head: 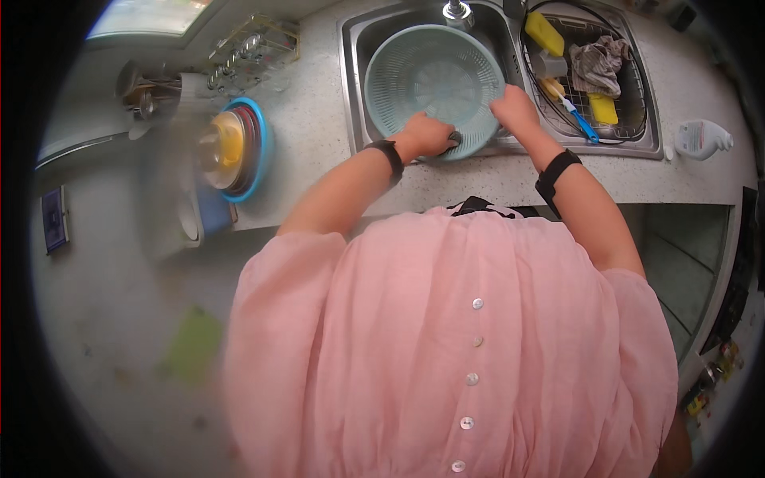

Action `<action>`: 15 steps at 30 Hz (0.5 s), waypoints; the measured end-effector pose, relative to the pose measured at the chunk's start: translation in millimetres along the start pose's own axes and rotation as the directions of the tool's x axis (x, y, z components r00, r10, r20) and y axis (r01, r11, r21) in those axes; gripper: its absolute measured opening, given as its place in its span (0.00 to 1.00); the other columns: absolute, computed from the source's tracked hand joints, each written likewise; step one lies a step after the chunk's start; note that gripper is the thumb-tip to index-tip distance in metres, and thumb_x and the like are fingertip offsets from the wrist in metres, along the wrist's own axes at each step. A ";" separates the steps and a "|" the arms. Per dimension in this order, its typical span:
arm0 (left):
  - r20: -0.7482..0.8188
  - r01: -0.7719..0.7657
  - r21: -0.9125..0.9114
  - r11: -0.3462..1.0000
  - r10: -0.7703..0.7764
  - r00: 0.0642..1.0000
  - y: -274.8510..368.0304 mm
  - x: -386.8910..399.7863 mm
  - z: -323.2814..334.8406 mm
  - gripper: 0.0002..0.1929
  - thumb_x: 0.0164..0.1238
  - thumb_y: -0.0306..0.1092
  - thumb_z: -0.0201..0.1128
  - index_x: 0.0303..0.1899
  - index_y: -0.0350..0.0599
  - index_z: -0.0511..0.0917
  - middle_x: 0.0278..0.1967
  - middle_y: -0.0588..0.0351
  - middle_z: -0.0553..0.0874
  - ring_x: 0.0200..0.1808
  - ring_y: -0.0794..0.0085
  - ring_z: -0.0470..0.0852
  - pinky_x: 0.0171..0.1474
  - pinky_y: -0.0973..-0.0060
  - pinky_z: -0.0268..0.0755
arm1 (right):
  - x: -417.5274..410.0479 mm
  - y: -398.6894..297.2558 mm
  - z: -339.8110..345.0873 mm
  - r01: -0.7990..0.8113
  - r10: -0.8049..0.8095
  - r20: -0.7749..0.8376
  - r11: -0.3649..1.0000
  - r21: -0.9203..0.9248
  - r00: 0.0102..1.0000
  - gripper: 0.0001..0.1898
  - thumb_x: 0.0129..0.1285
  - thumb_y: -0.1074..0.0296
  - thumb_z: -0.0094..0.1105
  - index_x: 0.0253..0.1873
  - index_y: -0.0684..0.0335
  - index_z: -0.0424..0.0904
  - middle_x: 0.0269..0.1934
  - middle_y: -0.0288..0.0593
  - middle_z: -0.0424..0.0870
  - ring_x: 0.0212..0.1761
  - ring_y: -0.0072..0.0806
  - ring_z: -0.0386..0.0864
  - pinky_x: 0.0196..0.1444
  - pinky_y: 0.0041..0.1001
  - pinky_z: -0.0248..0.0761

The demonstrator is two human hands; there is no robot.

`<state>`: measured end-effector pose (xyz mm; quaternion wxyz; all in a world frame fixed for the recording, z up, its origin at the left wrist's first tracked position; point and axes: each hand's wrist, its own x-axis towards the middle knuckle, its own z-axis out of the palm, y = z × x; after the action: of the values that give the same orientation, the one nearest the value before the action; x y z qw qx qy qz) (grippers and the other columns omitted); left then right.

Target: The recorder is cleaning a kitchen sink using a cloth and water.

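Note:
A pale green plastic colander (439, 83) rests tilted in the left bowl of the stainless steel sink (352, 89), under the faucet (458, 13). My right hand (516, 111) grips the colander's right rim. Low inside the near wall, my left hand (425, 135) is closed around a small dark pad (455, 138), pressed to the slotted plastic. The fingers hide most of this pad, so its exact kind is unclear.
The right sink bowl holds a wire rack (630, 113), yellow sponges (544, 34), a crumpled cloth (599, 64) and a blue-handled brush (581, 123). A white spray bottle (700, 140) is at right. Stacked dishes (230, 149) in a blue basin (262, 140) stand left, near a glass rack (281, 42).

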<state>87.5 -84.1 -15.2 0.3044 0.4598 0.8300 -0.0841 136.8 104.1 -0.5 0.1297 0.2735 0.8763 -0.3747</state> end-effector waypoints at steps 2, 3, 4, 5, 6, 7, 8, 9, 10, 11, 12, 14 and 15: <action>-0.027 -0.030 0.243 0.969 0.038 0.999 -24.5 -5.5 3.4 0.11 0.59 0.42 0.50 0.38 0.51 0.75 0.29 0.53 0.82 0.35 0.65 0.80 0.48 0.65 0.61 | -0.6 5.9 -1.1 0.014 -0.014 -0.005 1.000 0.018 1.000 0.16 0.45 0.65 0.51 0.41 0.64 0.74 0.39 0.54 0.77 0.44 0.47 0.75 0.45 0.37 0.67; -0.076 -0.009 0.366 0.931 0.039 0.996 -50.8 -9.3 9.9 0.10 0.59 0.40 0.50 0.38 0.52 0.75 0.28 0.55 0.82 0.35 0.67 0.80 0.48 0.65 0.60 | 1.3 9.4 2.5 0.014 -0.014 0.003 1.000 0.024 1.000 0.16 0.45 0.65 0.51 0.41 0.64 0.74 0.39 0.54 0.77 0.44 0.47 0.75 0.45 0.37 0.67; -0.040 0.015 0.404 0.915 0.001 0.999 -62.4 -11.5 -4.4 0.10 0.58 0.38 0.50 0.39 0.52 0.76 0.29 0.55 0.82 0.35 0.67 0.81 0.49 0.65 0.60 | 4.6 17.4 7.5 -0.003 0.001 0.046 0.999 0.050 0.999 0.16 0.46 0.65 0.51 0.41 0.65 0.74 0.39 0.55 0.77 0.44 0.47 0.74 0.45 0.37 0.67; -0.007 0.044 0.442 0.896 -0.045 0.999 -69.4 -14.8 -21.3 0.10 0.58 0.36 0.50 0.40 0.53 0.76 0.30 0.55 0.82 0.35 0.67 0.81 0.51 0.65 0.59 | 5.5 20.2 14.0 -0.014 0.007 0.093 0.997 0.076 0.996 0.16 0.46 0.65 0.51 0.41 0.65 0.74 0.39 0.55 0.77 0.44 0.48 0.74 0.45 0.37 0.67; 0.002 0.043 0.441 0.896 -0.049 0.999 -70.7 -12.8 -27.4 0.10 0.58 0.36 0.50 0.40 0.53 0.76 0.30 0.55 0.82 0.35 0.67 0.81 0.51 0.65 0.59 | 2.3 17.1 14.5 -0.017 0.008 0.101 0.997 0.080 0.995 0.16 0.46 0.65 0.51 0.41 0.65 0.74 0.39 0.55 0.77 0.44 0.48 0.74 0.45 0.37 0.67; 0.013 0.069 0.447 0.892 -0.083 0.996 -71.2 -10.4 -31.2 0.10 0.58 0.36 0.50 0.40 0.53 0.76 0.30 0.54 0.82 0.35 0.66 0.81 0.51 0.65 0.59 | -1.5 12.6 15.1 -0.015 0.009 0.069 0.996 0.091 0.998 0.16 0.46 0.66 0.50 0.41 0.65 0.74 0.38 0.55 0.77 0.43 0.48 0.74 0.45 0.37 0.67; 0.024 0.095 0.453 0.887 -0.118 0.993 -69.9 -9.5 -31.4 0.11 0.58 0.36 0.50 0.41 0.53 0.76 0.31 0.54 0.82 0.36 0.66 0.81 0.51 0.65 0.59 | -5.2 9.7 16.0 -0.013 0.009 0.038 0.995 0.100 0.999 0.16 0.45 0.66 0.50 0.41 0.65 0.74 0.38 0.56 0.77 0.43 0.48 0.74 0.45 0.38 0.67; 0.031 0.062 0.377 0.924 -0.080 0.996 -60.9 -8.2 -21.2 0.11 0.58 0.36 0.50 0.40 0.53 0.76 0.31 0.54 0.82 0.36 0.66 0.81 0.51 0.66 0.60 | -4.3 9.8 14.8 -0.013 0.010 0.034 0.994 0.104 0.999 0.16 0.45 0.66 0.50 0.41 0.65 0.74 0.38 0.56 0.77 0.43 0.48 0.74 0.45 0.38 0.67; 0.037 0.029 0.300 0.954 -0.042 0.998 -46.8 -8.0 -1.0 0.11 0.57 0.37 0.50 0.40 0.52 0.76 0.31 0.53 0.82 0.36 0.65 0.81 0.50 0.67 0.60 | -3.4 9.8 15.2 -0.001 0.000 0.015 0.997 0.081 1.000 0.16 0.46 0.66 0.50 0.41 0.66 0.74 0.37 0.56 0.77 0.42 0.49 0.74 0.45 0.38 0.67; -0.014 0.053 0.159 0.986 -0.052 0.999 -32.6 -3.7 17.5 0.11 0.58 0.40 0.49 0.40 0.53 0.75 0.30 0.52 0.82 0.35 0.64 0.81 0.48 0.67 0.62 | -3.0 8.9 15.7 0.014 -0.014 0.001 0.998 0.054 1.000 0.16 0.46 0.67 0.49 0.41 0.66 0.74 0.37 0.56 0.77 0.42 0.49 0.75 0.45 0.38 0.67; -0.058 -0.026 0.091 0.996 0.031 0.998 -21.0 -1.8 18.7 0.12 0.59 0.44 0.49 0.39 0.52 0.75 0.30 0.50 0.82 0.35 0.61 0.80 0.45 0.65 0.63 | -2.1 7.4 13.3 0.010 -0.010 -0.001 0.998 0.058 1.000 0.16 0.46 0.67 0.49 0.41 0.66 0.74 0.37 0.56 0.77 0.42 0.49 0.75 0.45 0.38 0.67; -0.047 -0.078 -0.216 0.973 0.069 0.996 -1.5 8.1 5.9 0.14 0.60 0.48 0.49 0.38 0.50 0.74 0.29 0.50 0.81 0.34 0.58 0.79 0.42 0.65 0.64 | -4.4 2.4 11.3 0.084 -0.086 -0.051 0.996 -0.042 0.995 0.16 0.46 0.65 0.50 0.41 0.66 0.74 0.36 0.56 0.77 0.41 0.49 0.75 0.42 0.37 0.68; -0.048 -0.078 -0.217 0.973 0.070 0.996 5.3 11.9 2.3 0.14 0.60 0.48 0.49 0.38 0.50 0.74 0.29 0.50 0.81 0.34 0.58 0.79 0.42 0.65 0.64 | -2.7 4.8 10.4 0.084 -0.086 -0.051 0.996 -0.043 0.995 0.16 0.46 0.65 0.50 0.41 0.66 0.74 0.36 0.56 0.77 0.41 0.49 0.75 0.42 0.37 0.68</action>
<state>88.1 -73.6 -23.2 0.3394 0.4557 0.8224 0.0285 142.0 98.2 -9.2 0.0961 0.2431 0.8978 -0.3546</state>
